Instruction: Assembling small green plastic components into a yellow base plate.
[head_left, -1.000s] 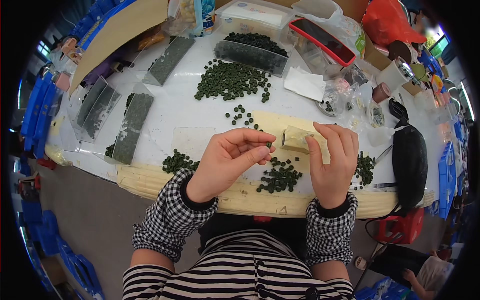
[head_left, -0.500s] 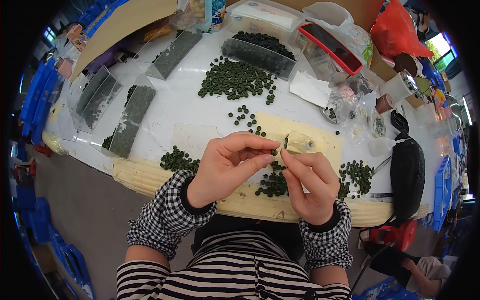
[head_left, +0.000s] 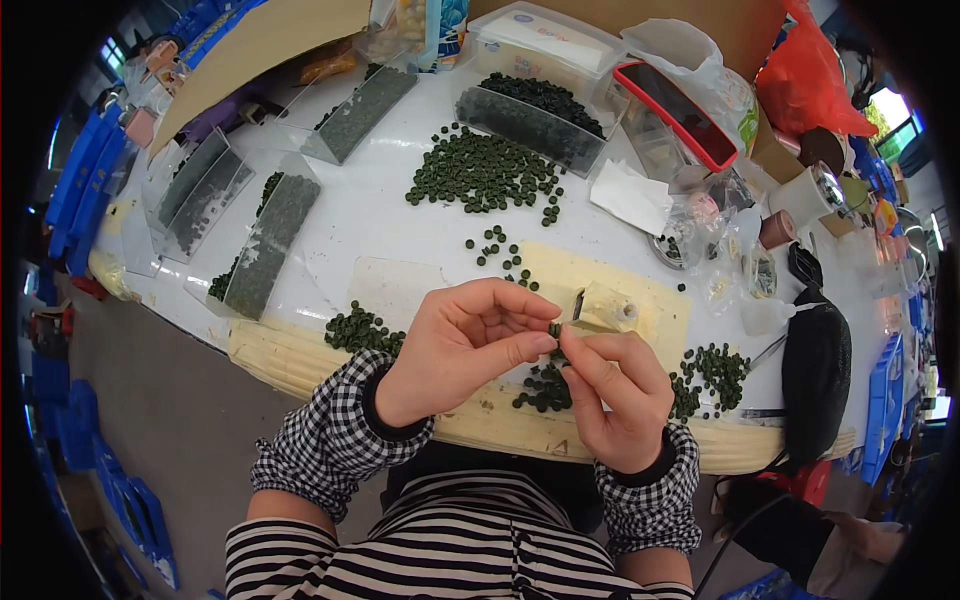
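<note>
Over the near edge of the table, the fingertips of both hands meet. My left hand [head_left: 465, 345] pinches a small dark green round piece [head_left: 554, 329] between thumb and forefinger. My right hand [head_left: 620, 385] is closed in a pinch against that piece; what lies between its fingertips is too small to make out. Just beyond the fingers, a cream-coloured block [head_left: 607, 305] with a dark slot stands on a yellowish board [head_left: 655, 300]. A pile of similar green pieces [head_left: 543, 388] lies under the hands, partly hidden. More heaps sit beside my left wrist [head_left: 362, 328] and right of my right hand [head_left: 716, 374].
A large spread of green pieces [head_left: 480, 172] lies farther back, before a clear box [head_left: 530, 130] filled with them. Several clear trays [head_left: 272, 240] stand at left. At right are a red-cased phone [head_left: 680, 115], a white tissue [head_left: 630, 197] and a black pouch [head_left: 818, 370].
My right fingertips have come down and left to meet the left ones at the green piece. The whole view has shifted slightly.
</note>
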